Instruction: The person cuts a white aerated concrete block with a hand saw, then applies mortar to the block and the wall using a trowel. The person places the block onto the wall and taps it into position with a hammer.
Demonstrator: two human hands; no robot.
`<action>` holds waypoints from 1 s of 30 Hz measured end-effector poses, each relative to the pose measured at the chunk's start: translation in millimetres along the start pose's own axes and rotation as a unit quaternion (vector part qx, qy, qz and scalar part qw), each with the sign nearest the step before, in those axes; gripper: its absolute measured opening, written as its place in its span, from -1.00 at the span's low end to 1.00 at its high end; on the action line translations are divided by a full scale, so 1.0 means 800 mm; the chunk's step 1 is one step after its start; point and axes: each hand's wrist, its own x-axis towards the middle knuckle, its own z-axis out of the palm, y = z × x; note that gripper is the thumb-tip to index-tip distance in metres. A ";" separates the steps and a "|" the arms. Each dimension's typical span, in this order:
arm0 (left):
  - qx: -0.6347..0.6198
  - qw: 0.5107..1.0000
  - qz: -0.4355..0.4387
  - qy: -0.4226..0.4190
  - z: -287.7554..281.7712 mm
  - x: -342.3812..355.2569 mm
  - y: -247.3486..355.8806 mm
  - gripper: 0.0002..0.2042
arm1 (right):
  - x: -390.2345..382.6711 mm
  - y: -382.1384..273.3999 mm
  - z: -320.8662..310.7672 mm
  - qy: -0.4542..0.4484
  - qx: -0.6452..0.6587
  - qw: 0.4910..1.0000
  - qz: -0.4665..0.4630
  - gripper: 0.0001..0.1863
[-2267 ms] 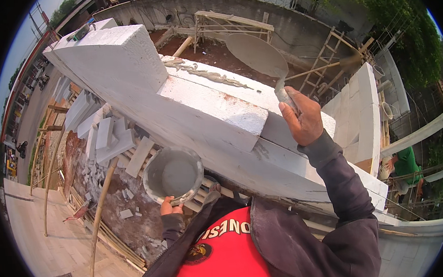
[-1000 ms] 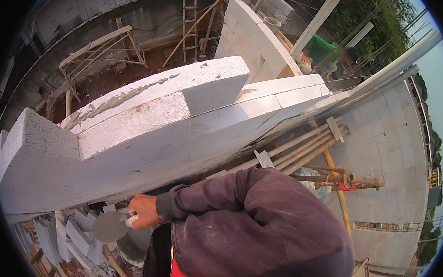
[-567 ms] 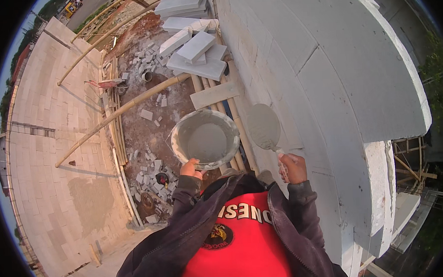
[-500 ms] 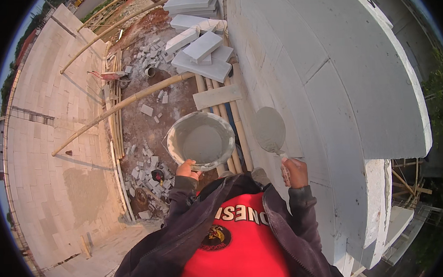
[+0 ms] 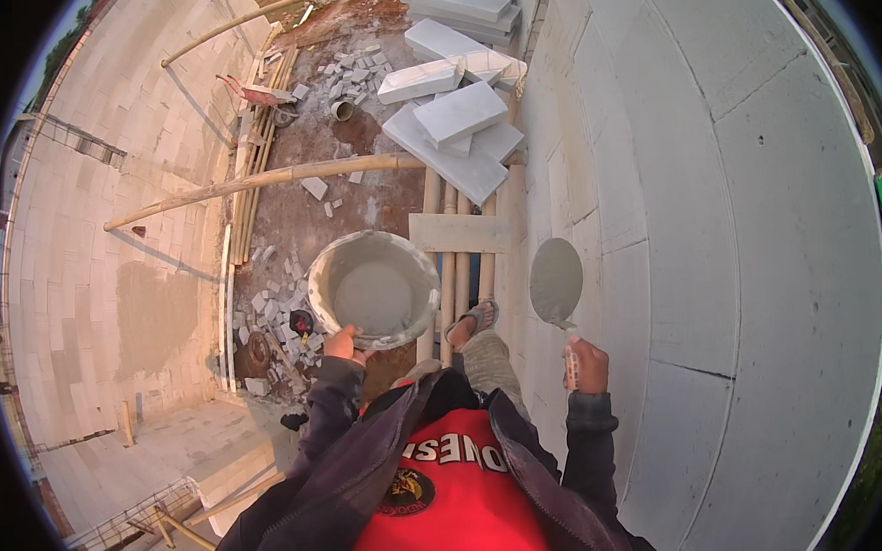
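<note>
My left hand (image 5: 346,345) grips the near rim of a round bucket (image 5: 423,328), its fingers closed over the edge. Smooth grey wet mortar (image 5: 372,296) fills the lower part of the bucket. In my right hand (image 5: 589,365) is the handle of a trowel (image 5: 557,279) with a rounded blade. The blade looks grey and mortar-coated, and it is held close to the pale block wall (image 5: 681,293) on my right. Whether it touches the wall I cannot tell.
Bamboo poles (image 5: 461,274) with a short plank (image 5: 459,234) across them run beneath my sandalled foot (image 5: 473,322). White blocks (image 5: 460,113) are stacked ahead. Broken block pieces (image 5: 273,309) litter the ground below. A bamboo brace (image 5: 257,183) reaches to the left wall (image 5: 73,295).
The view has shifted, and more of the right wall's face fills it. One sandalled foot now shows on the poles. Bucket and trowel stay in my hands; the trowel blade looks narrower, turned more edge-on.
</note>
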 end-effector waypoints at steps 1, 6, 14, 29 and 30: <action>0.019 1.000 -0.006 -0.012 0.029 0.010 0.007 -0.61 | 0.028 -0.014 0.007 -0.003 0.002 1.000 -0.011 -0.63; 0.150 0.986 0.008 -0.072 0.133 0.099 -0.003 -0.58 | 0.158 -0.033 0.051 0.003 -0.007 1.000 -0.003 -0.60; 0.306 0.941 -0.026 -0.144 0.226 0.448 -0.152 -0.57 | 0.324 0.012 0.135 0.033 0.050 0.988 0.144 -0.59; 0.374 0.899 -0.180 -0.142 0.211 0.697 -0.262 -0.58 | 0.545 0.183 0.280 -0.058 0.407 0.877 0.249 -0.48; 0.429 0.875 -0.199 -0.107 0.216 0.694 -0.256 -0.58 | 0.548 0.183 0.287 -0.065 0.423 0.868 0.251 -0.47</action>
